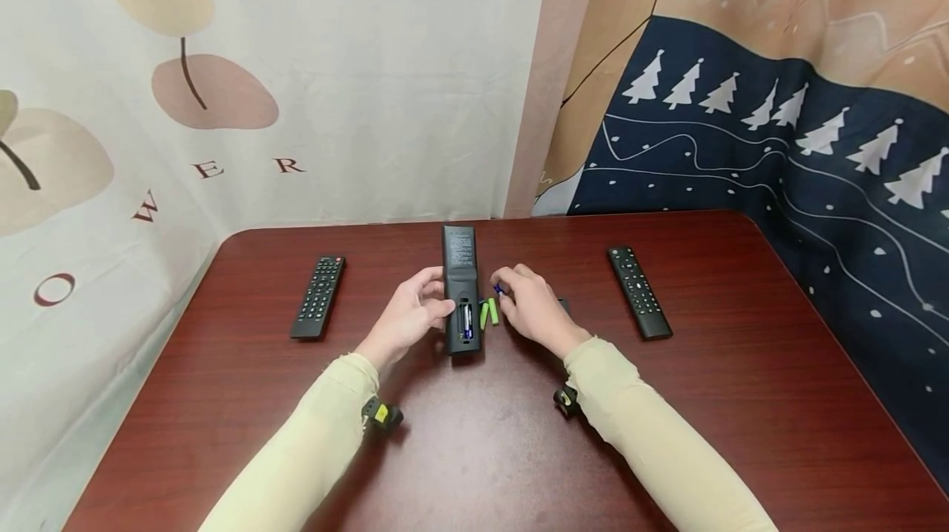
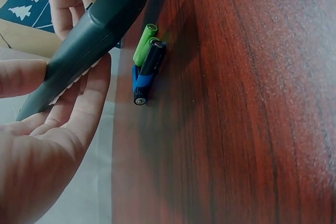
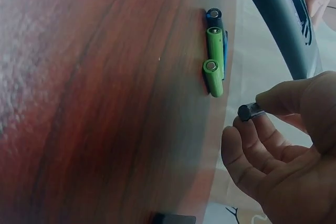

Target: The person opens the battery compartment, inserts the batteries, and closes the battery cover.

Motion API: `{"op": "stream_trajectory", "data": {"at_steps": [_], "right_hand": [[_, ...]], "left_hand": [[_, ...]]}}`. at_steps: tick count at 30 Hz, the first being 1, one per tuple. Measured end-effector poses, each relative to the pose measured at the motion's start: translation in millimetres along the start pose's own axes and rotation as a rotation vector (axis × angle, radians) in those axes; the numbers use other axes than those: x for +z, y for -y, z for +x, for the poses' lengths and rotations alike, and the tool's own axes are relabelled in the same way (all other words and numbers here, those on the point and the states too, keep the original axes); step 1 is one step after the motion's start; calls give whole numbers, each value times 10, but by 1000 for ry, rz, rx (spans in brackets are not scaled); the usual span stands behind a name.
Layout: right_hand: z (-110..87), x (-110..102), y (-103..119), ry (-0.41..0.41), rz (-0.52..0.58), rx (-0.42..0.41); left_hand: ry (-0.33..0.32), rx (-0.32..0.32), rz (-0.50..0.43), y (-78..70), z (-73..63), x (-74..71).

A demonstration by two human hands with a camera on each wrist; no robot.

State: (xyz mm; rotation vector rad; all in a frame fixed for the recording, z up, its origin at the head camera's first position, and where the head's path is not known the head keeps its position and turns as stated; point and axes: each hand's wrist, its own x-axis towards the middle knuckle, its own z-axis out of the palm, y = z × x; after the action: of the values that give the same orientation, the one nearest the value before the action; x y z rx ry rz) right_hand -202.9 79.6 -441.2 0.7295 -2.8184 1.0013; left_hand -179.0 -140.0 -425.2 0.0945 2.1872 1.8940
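My left hand [image 1: 406,316] grips a black remote control [image 1: 460,268] raised off the table, its back facing me. The battery bay is uncovered, and one battery [image 1: 467,321] shows in it. In my right hand [image 1: 537,306], just right of the remote, thumb and fingertips pinch a dark blue battery [image 3: 250,111], apart from the remote. Two green batteries [image 1: 488,314] lie on the table between the hands. Beside them lies a black-and-blue battery [image 2: 151,66], with more blue partly hidden behind it.
One remote [image 1: 319,298] lies face up on the left of the reddish-brown table [image 1: 474,450], another remote [image 1: 639,293] on the right. A small dark piece [image 1: 565,304] is mostly hidden behind my right hand. Printed curtains [image 1: 385,104] hang behind the table's far edge.
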Motion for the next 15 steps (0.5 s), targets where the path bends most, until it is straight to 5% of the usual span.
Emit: {"op": "stream_trajectory", "data": {"at_steps": [15], "right_hand": [[-29,-6,4,-12,92,25]], "left_hand": [[2,7,-4,8,-5,-6]]}}
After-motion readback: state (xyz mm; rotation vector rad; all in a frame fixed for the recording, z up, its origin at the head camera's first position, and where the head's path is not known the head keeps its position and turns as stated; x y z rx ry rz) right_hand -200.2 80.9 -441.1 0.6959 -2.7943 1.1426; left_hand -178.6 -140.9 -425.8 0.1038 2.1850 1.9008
